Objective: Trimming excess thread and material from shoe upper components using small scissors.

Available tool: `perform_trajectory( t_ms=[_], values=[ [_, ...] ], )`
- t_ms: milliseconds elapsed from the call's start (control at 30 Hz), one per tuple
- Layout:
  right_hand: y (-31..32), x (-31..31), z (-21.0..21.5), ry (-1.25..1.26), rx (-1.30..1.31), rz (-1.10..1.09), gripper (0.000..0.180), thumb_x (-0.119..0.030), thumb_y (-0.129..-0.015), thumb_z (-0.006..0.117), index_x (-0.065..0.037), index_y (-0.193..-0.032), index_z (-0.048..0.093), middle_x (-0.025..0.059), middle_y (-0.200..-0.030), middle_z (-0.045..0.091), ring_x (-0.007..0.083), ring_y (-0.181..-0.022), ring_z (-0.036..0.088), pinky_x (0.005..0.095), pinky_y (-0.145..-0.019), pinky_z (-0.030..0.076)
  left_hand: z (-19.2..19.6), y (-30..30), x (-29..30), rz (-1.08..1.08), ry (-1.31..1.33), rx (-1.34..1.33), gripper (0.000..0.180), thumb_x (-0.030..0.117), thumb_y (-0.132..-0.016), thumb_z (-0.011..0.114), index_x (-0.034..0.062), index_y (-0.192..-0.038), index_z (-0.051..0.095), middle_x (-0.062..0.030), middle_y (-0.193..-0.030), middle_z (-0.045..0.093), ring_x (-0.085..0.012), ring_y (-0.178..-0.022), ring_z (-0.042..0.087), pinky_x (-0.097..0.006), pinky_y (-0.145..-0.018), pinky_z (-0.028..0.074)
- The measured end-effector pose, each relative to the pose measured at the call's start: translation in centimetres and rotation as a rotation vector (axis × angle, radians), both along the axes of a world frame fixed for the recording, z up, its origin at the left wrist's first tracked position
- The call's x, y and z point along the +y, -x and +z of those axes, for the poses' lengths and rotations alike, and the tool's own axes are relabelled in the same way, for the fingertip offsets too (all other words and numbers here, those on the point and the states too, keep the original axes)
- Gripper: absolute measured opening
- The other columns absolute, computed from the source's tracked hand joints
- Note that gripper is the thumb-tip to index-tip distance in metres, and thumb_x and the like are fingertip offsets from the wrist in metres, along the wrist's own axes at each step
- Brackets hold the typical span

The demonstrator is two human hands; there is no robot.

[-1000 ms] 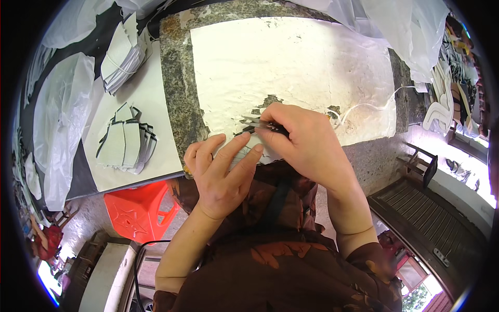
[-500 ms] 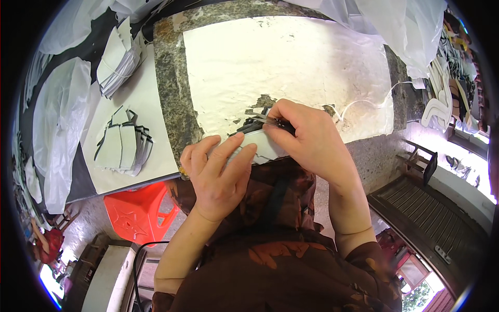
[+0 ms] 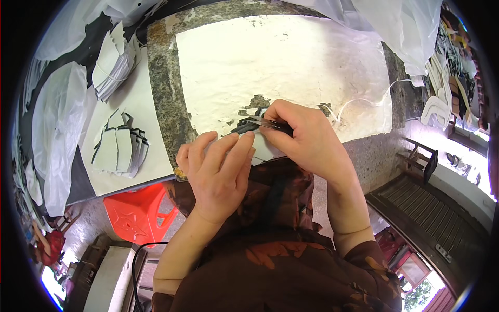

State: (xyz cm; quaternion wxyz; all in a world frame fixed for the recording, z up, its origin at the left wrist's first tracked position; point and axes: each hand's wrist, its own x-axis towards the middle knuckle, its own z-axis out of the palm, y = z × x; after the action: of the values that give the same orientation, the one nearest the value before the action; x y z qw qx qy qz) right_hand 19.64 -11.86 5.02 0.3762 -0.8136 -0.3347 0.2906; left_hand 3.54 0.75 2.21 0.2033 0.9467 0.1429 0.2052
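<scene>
My right hand (image 3: 304,138) is closed round a small pair of scissors (image 3: 265,122) with thin metal blades and black handles. The blades point left, over a dark-edged strip (image 3: 243,127). Beneath both hands lies a white, dark-edged sheet piece (image 3: 262,150) at the near edge of the work surface. My left hand (image 3: 218,169) rests on this piece with its fingers stretched out and apart, the fingertips close to the blades. Part of the piece is hidden by my fingers.
A pale, worn sheet (image 3: 280,62) covers the stone slab (image 3: 163,93). At left stand a fanned stack of dark-edged white pieces (image 3: 122,148) and a tied bundle (image 3: 112,67). Clear plastic bags (image 3: 62,125) lie farther left. A red stool (image 3: 135,218) is below; a white cord (image 3: 358,100) lies at right.
My left fingertips have slid slightly right, nearer the blades. The right hand has shifted a little left and the scissors have turned slightly. The whole view has moved slightly.
</scene>
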Motion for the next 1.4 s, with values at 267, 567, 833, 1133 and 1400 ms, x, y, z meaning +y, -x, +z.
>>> perform_trajectory(
  t_ms=[267,567,833,1133,1400],
  values=[
    [-0.7,-0.3,0.2,0.016,0.028,0.023,0.015,-0.016,-0.090,0.067,-0.002,-0.097,0.065,0.0197,-0.083,0.069,0.0407,-0.077,0.068,0.0458,-0.070,0.053,0.4,-0.2,-0.1,-0.019,0.000,0.024,0.023,0.018,-0.090,0.079,0.0157,-0.113,0.079,0.0012,-0.106,0.068,-0.0247,-0.108,0.060,-0.042,-0.096,0.039],
    [-1.2,-0.4,-0.1,0.008,0.024,-0.012,0.016,-0.015,-0.092,0.071,0.000,-0.095,0.065,0.0098,-0.075,0.065,0.0174,-0.065,0.058,0.0320,-0.065,0.049,0.5,-0.3,-0.1,-0.044,-0.019,0.050,0.025,0.017,-0.090,0.078,0.0158,-0.115,0.079,-0.0005,-0.106,0.065,-0.0250,-0.106,0.060,-0.042,-0.094,0.040],
    [-2.0,-0.1,0.6,0.057,-0.036,-0.011,0.019,-0.020,-0.093,0.069,-0.003,-0.097,0.065,0.0193,-0.084,0.069,0.0399,-0.078,0.067,0.0457,-0.071,0.052,1.4,-0.7,-0.2,-0.075,-0.024,0.096,0.033,0.014,-0.088,0.076,0.0190,-0.120,0.079,-0.0021,-0.105,0.060,-0.0273,-0.107,0.058,-0.045,-0.097,0.041],
    [-3.0,-0.2,0.4,0.073,-0.085,0.017,0.020,-0.022,-0.094,0.069,-0.003,-0.097,0.064,0.0190,-0.086,0.069,0.0404,-0.082,0.066,0.0457,-0.073,0.052,2.3,-1.6,0.1,-0.128,0.005,0.196,0.046,0.010,-0.082,0.073,0.0201,-0.127,0.075,-0.0072,-0.101,0.053,-0.0295,-0.105,0.055,-0.052,-0.104,0.040],
    [-2.8,-0.2,-0.5,0.029,-0.151,-0.003,0.019,-0.018,-0.093,0.074,-0.002,-0.096,0.065,0.0116,-0.077,0.064,0.0244,-0.067,0.059,0.0354,-0.064,0.047,2.2,-2.0,-0.2,-0.125,-0.004,0.211,0.052,0.010,-0.080,0.071,0.0214,-0.130,0.074,-0.0074,-0.095,0.047,-0.0293,-0.100,0.053,-0.055,-0.108,0.039]
  ],
)
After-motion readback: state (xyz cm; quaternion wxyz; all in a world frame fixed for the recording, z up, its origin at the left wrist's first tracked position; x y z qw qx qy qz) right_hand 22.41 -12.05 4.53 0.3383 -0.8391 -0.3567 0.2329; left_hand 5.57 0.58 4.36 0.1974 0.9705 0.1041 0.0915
